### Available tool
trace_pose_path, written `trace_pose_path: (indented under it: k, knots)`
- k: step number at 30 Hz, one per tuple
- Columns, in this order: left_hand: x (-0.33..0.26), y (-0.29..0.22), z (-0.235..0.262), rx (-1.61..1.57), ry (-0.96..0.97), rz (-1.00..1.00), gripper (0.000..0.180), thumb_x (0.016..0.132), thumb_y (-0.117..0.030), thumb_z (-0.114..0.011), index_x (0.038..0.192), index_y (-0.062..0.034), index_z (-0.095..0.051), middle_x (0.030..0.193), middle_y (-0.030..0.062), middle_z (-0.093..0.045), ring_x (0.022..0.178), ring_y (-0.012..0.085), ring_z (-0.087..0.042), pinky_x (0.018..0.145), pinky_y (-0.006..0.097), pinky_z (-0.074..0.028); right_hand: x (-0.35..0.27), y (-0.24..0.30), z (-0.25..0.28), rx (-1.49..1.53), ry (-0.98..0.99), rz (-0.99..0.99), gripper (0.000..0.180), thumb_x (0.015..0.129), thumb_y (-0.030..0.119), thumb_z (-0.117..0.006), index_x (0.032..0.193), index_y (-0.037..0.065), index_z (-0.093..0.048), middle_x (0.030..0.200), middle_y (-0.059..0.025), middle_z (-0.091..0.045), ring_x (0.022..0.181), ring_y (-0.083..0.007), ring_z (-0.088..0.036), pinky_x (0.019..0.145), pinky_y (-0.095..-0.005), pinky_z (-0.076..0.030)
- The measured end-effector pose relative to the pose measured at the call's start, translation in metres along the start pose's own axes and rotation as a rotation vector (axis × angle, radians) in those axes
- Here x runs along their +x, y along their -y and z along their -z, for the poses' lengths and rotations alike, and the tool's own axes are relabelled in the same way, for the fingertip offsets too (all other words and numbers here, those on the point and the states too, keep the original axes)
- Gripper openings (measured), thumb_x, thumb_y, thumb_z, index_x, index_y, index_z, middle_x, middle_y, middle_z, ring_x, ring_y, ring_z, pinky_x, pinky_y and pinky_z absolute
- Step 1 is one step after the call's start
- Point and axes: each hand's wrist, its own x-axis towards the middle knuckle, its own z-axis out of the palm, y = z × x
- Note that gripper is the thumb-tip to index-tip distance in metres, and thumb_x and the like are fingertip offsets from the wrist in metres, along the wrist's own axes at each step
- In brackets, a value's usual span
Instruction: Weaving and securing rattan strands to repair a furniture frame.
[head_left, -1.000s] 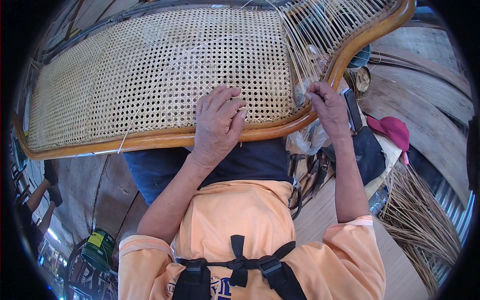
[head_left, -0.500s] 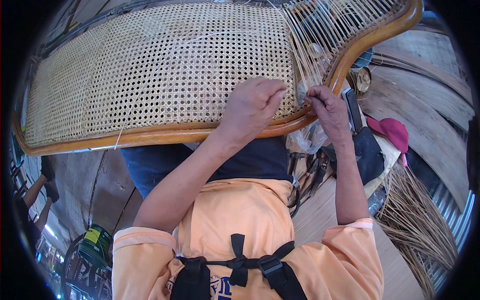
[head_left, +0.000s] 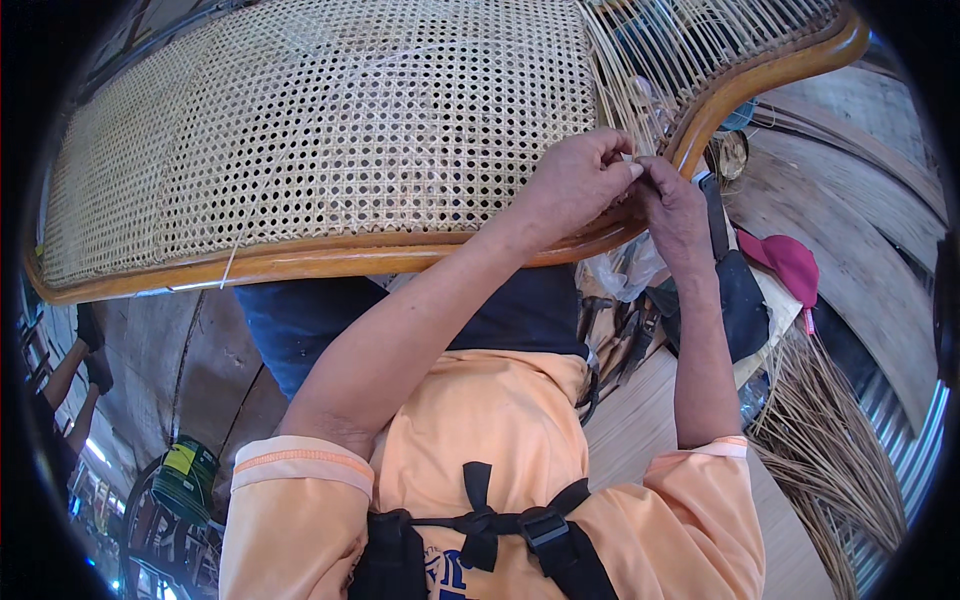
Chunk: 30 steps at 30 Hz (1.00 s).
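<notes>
A curved wooden frame (head_left: 330, 258) carries a woven cane panel (head_left: 330, 130) across my lap. At its right end loose cane strands (head_left: 660, 60) run unwoven toward the frame's corner. My left hand (head_left: 580, 185) reaches across to that corner, its fingertips pinched on a thin cane strand (head_left: 640, 150). My right hand (head_left: 675, 205) meets it there, fingers closed on the same strand beside the frame edge. The two hands touch at the fingertips.
A bundle of dry cane strips (head_left: 830, 440) lies on the wooden floor at the right. A pink cap (head_left: 785, 260) and a dark bag (head_left: 740, 300) sit near my right elbow. A green container (head_left: 185, 475) stands lower left. Another person's limbs (head_left: 70, 365) show at the left edge.
My left hand slid right along the frame edge from the panel's middle to the corner and joined my right hand on the strand. The right hand stayed nearly in place.
</notes>
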Motion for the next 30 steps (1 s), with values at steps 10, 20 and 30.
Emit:
trace_pose_path:
  k: [10, 20, 30]
  knots:
    - [0.0, 0.022, 0.0, 0.111, -0.07, -0.004, 0.018, 0.088, -0.015, -0.057, 0.095, 0.0009, -0.061, 0.073, 0.0037, -0.061, 0.062, 0.0074, -0.054, 0.057, 0.023, -0.046, 0.0, -0.002, 0.001, -0.18, 0.04, 0.146, 0.019, 0.078, 0.0, -0.056, 0.096, 0.007, -0.06, 0.088, -0.0115, -0.062, 0.082, -0.029, -0.061, 0.072, -0.034, -0.048]
    - [0.001, 0.024, 0.002, 0.165, -0.066, -0.04, 0.017, 0.089, -0.014, -0.055, 0.096, 0.0007, -0.059, 0.074, 0.004, -0.061, 0.06, 0.009, -0.055, 0.056, 0.024, -0.046, -0.002, 0.0, 0.002, -0.56, -0.023, 0.31, 0.016, 0.068, 0.002, -0.063, 0.083, 0.008, -0.064, 0.104, -0.0069, -0.058, 0.1, -0.029, -0.053, 0.086, -0.0379, -0.044]
    - [0.003, 0.02, 0.003, 0.308, 0.037, -0.005, 0.019, 0.083, -0.017, -0.06, 0.093, -0.0011, -0.061, 0.07, 0.0093, -0.061, 0.062, 0.0145, -0.055, 0.062, 0.028, -0.046, -0.007, 0.0, -0.001, -0.586, -0.022, 0.303, 0.019, 0.065, 0.005, -0.066, 0.084, 0.008, -0.064, 0.109, -0.008, -0.056, 0.108, -0.0315, -0.048, 0.092, -0.0402, -0.041]
